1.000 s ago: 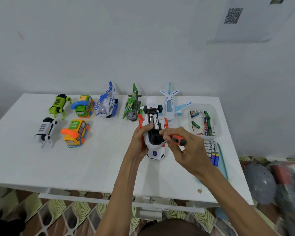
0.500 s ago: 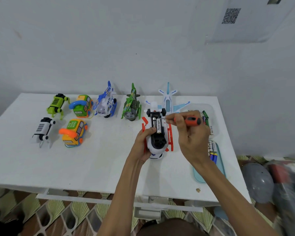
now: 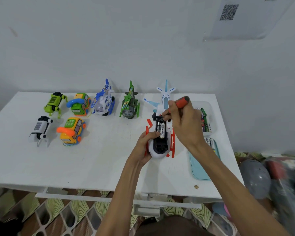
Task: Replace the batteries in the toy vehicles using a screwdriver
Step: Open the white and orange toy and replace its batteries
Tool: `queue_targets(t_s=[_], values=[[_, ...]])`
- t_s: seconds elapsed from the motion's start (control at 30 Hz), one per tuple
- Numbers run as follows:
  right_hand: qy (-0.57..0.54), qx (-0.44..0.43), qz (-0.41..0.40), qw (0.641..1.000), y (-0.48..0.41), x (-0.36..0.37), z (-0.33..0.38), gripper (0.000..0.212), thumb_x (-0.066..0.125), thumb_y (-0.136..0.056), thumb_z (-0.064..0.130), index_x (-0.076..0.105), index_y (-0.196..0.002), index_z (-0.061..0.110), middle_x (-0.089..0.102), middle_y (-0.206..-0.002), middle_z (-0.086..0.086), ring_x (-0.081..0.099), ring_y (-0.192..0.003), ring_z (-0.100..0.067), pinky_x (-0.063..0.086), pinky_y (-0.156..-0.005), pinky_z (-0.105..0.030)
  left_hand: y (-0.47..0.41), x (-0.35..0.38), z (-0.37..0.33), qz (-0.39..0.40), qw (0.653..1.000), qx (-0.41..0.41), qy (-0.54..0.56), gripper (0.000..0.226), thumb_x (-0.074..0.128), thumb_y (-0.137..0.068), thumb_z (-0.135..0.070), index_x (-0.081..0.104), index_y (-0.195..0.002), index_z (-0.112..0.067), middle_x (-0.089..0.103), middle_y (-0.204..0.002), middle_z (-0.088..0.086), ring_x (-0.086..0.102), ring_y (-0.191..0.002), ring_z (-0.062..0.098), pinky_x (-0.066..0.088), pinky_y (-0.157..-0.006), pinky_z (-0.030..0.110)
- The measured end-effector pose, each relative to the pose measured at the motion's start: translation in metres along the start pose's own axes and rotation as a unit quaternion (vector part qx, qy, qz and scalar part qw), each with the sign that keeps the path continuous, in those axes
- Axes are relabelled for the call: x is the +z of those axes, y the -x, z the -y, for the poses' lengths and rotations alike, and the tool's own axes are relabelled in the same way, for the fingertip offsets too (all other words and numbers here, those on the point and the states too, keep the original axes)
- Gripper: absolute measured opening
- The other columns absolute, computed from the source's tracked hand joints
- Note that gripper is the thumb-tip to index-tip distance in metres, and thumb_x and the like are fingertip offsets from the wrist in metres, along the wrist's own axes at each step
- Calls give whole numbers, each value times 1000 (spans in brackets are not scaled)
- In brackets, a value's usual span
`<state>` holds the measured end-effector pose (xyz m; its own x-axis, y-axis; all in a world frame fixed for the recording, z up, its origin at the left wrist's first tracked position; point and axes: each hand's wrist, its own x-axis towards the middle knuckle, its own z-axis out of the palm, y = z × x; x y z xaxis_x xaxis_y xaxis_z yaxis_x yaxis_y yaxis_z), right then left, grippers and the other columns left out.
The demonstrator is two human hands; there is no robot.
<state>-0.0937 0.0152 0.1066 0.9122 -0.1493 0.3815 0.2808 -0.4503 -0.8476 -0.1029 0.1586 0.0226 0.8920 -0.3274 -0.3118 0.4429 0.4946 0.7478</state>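
A white and red toy helicopter (image 3: 158, 151) lies upside down on the white table (image 3: 95, 160). Its black battery bay is uncovered, and two batteries (image 3: 161, 131) lie in it. My left hand (image 3: 144, 145) grips the toy's left side. My right hand (image 3: 184, 123) holds an orange-handled screwdriver (image 3: 182, 101), its tip pointing down at the far end of the bay. My right hand hides the toy's right side.
Other toys stand along the back: a white plane (image 3: 165, 97), a green helicopter (image 3: 129, 106), a blue helicopter (image 3: 103, 103), two phone buses (image 3: 72, 130) and two robot dogs (image 3: 40, 128). A clear tray of batteries (image 3: 205, 120) and a teal tray (image 3: 199, 166) sit at the right.
My right hand has lifted and moved away from me with the screwdriver, from low beside the toy to the far end of the battery bay. My left hand has stayed on the toy.
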Motion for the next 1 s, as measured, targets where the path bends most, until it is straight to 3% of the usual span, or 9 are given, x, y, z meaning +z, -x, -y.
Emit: queue_targets(t_s=[0.27,0.47,0.53,0.63,0.73,0.87,1.0], values=[[0,134,39,990,-39,2,2,33,42,-109,35,48,-102,3,72,-68,-8,70,-51,-16,56,-53,-25,1,1,14,-17,996,-61,56,30,66,-80,-17,74,-106,-5,71,-102,14,70,-90,27,59,-77,40],[-17,192,51,980,-49,2,-7,40,40,-109,35,48,-106,-4,72,-73,-22,69,-48,-23,47,-47,-15,5,0,14,7,998,-52,42,27,71,-78,-18,79,-103,-9,73,-103,12,70,-92,26,59,-77,40],[-58,199,27,978,-47,3,-7,41,42,-108,37,51,-109,-3,73,-72,-18,70,-51,-26,50,-53,-17,7,2,12,4,998,-49,49,24,63,-81,-16,81,-98,-10,74,-98,11,72,-88,24,60,-74,38],[-138,205,-33,968,-45,0,-9,35,40,-107,43,53,-100,12,73,-70,-7,71,-58,-24,58,-62,-26,7,2,8,-5,997,-44,57,25,60,-82,-16,82,-93,-11,74,-95,10,72,-85,22,61,-73,36],[-165,230,-60,957,-48,-8,-16,31,41,-106,45,55,-91,22,68,-66,-1,68,-61,-19,56,-55,-26,4,-6,7,-19,997,-35,68,25,61,-82,-16,81,-96,-10,74,-99,11,72,-89,23,60,-77,35],[-87,303,7,949,-45,-15,-44,32,39,-105,39,56,-108,12,65,-79,-6,68,-55,-17,55,-54,-28,4,-15,3,-33,995,-22,94,27,62,-79,-15,76,-100,-5,74,-95,13,73,-84,25,61,-69,35],[146,306,138,931,-27,-5,-86,32,45,-103,30,49,-115,0,65,-100,-15,71,-67,-26,58,-60,-33,2,-18,0,-43,996,-18,81,27,63,-79,-16,74,-100,-5,74,-93,12,73,-82,24,61,-68,33]])
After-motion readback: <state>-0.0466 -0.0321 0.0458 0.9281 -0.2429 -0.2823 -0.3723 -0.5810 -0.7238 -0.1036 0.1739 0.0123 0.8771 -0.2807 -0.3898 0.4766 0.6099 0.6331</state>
